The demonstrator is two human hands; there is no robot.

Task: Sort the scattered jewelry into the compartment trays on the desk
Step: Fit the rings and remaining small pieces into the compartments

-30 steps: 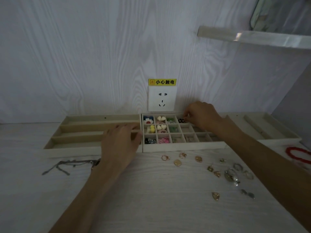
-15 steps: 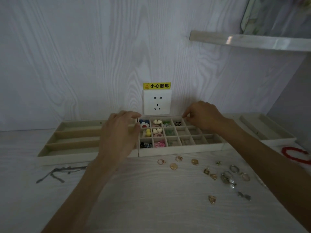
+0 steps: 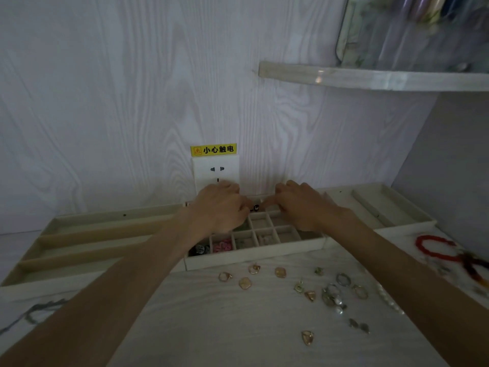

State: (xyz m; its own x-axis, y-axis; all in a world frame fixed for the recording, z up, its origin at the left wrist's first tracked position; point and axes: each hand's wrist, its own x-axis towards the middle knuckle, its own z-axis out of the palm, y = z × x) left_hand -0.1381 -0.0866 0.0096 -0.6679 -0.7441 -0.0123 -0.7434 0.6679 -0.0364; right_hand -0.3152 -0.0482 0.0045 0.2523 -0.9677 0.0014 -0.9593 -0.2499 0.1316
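Cream-coloured grid tray (image 3: 254, 256), the landmark, is reached into by both hands over its far row. Left hand (image 3: 221, 210) and right hand (image 3: 301, 205) are curled either side of a small black piece (image 3: 255, 207); whether either pinches it cannot be told. Loose rings (image 3: 330, 295) are scattered just in front of the tray.

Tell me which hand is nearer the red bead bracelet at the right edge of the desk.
Right. The right hand is over the grid tray's back row, left of the red bead bracelet. The left hand is further left, over the tray's left cells.
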